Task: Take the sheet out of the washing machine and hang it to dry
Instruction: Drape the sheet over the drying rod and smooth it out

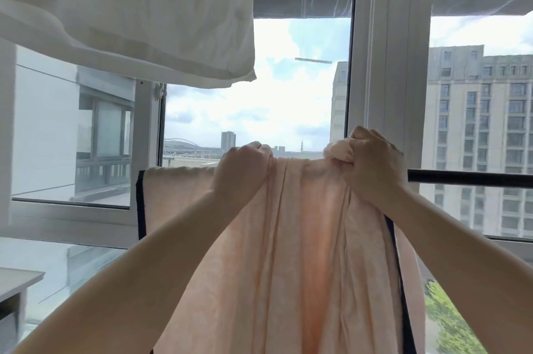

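Both arms are reaching up and fwd, forearms bare. Left hand point(245, 172) is gripping a fold of the sheet point(288, 252) at the top, fingers curled over the far side. Right hand point(372, 163) is clenching a bunched wad of the same sheet, knuckles up, just above the rail point(467, 177).

Sheet is draping over the rail; the rail is showing only to the right, rest hidden behind fabric and hands. Sheet's lower end is running out of frame.

Sheet is thin, peach, softly creased w/ dark edge trim, light glowing thru. White padded bedding point(129, 13) is hanging top left, partly cut off. Window frame point(380, 65) behind.
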